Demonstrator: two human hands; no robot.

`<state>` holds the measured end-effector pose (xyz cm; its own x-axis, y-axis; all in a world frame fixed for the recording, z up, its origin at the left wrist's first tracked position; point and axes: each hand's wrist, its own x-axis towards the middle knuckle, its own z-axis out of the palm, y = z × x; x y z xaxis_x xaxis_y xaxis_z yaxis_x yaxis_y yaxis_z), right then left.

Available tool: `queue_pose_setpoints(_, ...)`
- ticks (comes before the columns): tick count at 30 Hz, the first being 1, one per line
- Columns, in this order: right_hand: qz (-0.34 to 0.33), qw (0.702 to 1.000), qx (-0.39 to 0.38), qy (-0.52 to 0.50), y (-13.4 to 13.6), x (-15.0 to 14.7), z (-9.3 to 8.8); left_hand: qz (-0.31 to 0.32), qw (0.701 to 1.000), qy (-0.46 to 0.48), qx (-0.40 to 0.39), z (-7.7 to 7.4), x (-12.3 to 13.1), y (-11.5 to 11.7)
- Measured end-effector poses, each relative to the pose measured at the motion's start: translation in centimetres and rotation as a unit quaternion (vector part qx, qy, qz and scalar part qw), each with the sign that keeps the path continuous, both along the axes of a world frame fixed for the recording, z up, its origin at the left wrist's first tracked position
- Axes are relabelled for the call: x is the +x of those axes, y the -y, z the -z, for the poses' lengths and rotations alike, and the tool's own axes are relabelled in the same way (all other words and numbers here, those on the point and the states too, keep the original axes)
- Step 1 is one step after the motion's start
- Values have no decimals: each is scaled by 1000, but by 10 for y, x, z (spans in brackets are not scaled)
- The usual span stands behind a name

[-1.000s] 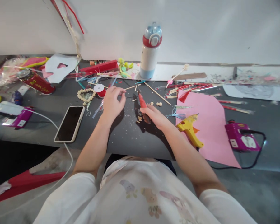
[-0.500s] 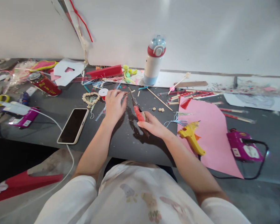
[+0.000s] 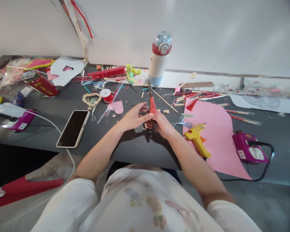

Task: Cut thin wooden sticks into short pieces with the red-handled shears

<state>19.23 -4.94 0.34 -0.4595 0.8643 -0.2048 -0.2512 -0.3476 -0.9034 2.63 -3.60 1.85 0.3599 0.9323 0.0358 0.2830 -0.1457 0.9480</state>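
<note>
My right hand (image 3: pixel 163 124) is closed around red-handled scissors (image 3: pixel 152 103), whose narrow dark blades point away from me. My left hand (image 3: pixel 134 116) is close against the scissors on their left side. Its fingers are curved and apart from the thumb, with nothing visible between them. The thumb reaches the scissors or my right hand; I cannot tell which. Small pale wooden pieces (image 3: pixel 166 111) lie just beyond my right hand. Left of my left hand are a pink paper piece (image 3: pixel 118 107), a red thread spool (image 3: pixel 106 95) and a beaded heart (image 3: pixel 91 101).
A phone (image 3: pixel 73 129) lies at the left, near a red can (image 3: pixel 41 84). At the right a yellow glue gun (image 3: pixel 198 140) rests on pink paper (image 3: pixel 222 141), beside a purple power strip (image 3: pixel 250 148). A bottle (image 3: pixel 157 61) stands at the back.
My left hand has drawn back and right, from beside the spool to the scissors, uncovering the spool and pink piece. My right hand has turned the scissors more upright in view.
</note>
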Motion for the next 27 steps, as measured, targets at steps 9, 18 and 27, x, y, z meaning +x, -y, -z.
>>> queue_pose_setpoints(9, 19, 999, 23, -35, -1, -2, -3, 78, 995, 52, -42, 10, 17, 7)
queue_pose_setpoints(18, 18, 999, 22, -44, 1, -3, -6, 78, 995, 55, -41, 6, 15, 8)
queue_pose_setpoints(27, 26, 998, 52, -13, 1, -3, -6, 62, 997, 34, -11, 7, 12, 7)
